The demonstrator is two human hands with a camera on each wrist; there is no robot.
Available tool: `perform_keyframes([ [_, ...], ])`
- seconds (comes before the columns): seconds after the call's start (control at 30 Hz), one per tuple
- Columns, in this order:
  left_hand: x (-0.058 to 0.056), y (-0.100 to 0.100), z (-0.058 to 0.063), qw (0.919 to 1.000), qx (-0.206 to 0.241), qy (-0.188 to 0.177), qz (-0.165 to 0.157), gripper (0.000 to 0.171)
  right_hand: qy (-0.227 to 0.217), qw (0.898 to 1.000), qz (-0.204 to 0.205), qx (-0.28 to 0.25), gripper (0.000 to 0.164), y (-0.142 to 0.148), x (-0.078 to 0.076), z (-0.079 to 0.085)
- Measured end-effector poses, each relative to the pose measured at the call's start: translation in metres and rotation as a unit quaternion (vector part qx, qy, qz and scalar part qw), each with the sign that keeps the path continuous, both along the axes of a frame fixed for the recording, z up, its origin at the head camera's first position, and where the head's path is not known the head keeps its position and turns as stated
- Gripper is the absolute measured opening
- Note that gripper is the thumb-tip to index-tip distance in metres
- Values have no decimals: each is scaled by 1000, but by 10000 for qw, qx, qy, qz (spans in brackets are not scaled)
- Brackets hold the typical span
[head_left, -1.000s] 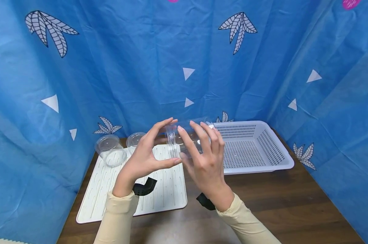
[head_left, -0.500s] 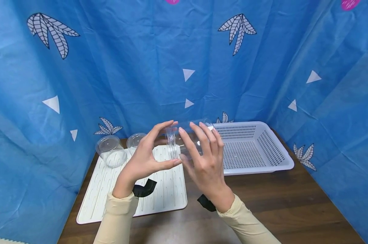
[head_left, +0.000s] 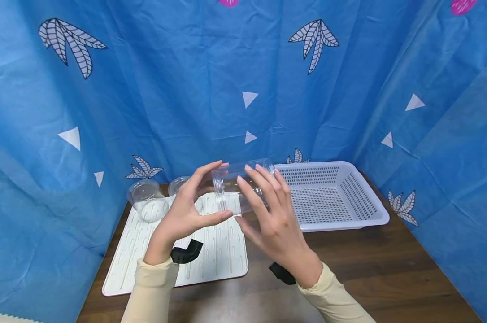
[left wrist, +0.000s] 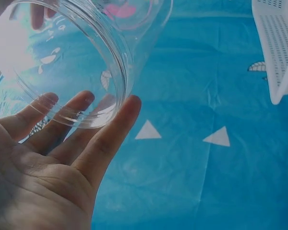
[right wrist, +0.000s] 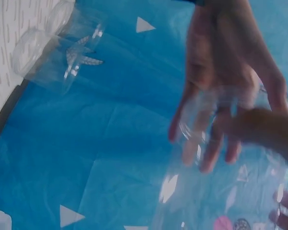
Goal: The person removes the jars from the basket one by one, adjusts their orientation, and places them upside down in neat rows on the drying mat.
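Observation:
A clear plastic jar [head_left: 231, 190] lies sideways in the air between the two hands, its ridged mouth to the left. My left hand [head_left: 183, 213] holds it round the mouth end, thumb below and fingers at the far side. In the left wrist view the open mouth of the jar [left wrist: 120, 62] faces the palm, with fingertips against the rim. My right hand [head_left: 273, 220] grips the body, fingers spread over the near side and top. Part of the jar's base is hidden behind these fingers.
Two more clear jars [head_left: 148, 202] stand upside down at the back of a white ridged drying mat [head_left: 215, 264] on the left. A white perforated plastic basket [head_left: 364, 215] sits on the wooden table [head_left: 368, 269] to the right. Blue curtains [head_left: 211, 89] enclose the table.
The jar and my left hand have shifted slightly left. My right wrist has moved a little right and down, its fingers tilting along the jar.

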State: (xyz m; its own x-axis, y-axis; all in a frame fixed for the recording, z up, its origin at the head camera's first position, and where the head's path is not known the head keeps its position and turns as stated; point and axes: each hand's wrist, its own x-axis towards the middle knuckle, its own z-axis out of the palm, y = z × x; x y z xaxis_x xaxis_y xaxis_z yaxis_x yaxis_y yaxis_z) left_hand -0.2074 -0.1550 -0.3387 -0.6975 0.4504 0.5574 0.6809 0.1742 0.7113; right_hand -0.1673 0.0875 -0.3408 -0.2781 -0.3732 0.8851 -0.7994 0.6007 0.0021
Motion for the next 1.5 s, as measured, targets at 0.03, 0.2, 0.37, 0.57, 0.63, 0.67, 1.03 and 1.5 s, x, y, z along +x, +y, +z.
perform_keyframes([
  [0.03,0,-1,0,10000,22,-33,-25,102,-21,9997,225,-83,92,3,0,2],
  [0.2,2,-5,-1,9992,141,-268,-255,102,-508,9911,1105,-539,108,18,-2,8],
  [0.37,5,-7,-1,9977,145,-505,-436,102,-1534,9739,1430,-870,131,36,-9,7],
  [0.57,8,-8,0,9972,137,-560,-480,103,-3052,9212,2000,-1350,145,48,-20,0],
  [0.63,9,-8,1,9969,157,-584,-505,103,-3452,8968,2291,-1550,146,51,-23,-4],
  [0.67,9,-8,1,9968,158,-600,-510,103,-3616,8848,2441,-1635,144,52,-24,-5],
  [1.03,10,-13,0,9966,39,-712,-400,100,-4417,7880,3636,-2274,113,55,-30,-15],
  [1.5,9,-13,-1,9966,53,-723,-399,99,-4386,7905,3586,-2329,111,54,-31,-15],
])
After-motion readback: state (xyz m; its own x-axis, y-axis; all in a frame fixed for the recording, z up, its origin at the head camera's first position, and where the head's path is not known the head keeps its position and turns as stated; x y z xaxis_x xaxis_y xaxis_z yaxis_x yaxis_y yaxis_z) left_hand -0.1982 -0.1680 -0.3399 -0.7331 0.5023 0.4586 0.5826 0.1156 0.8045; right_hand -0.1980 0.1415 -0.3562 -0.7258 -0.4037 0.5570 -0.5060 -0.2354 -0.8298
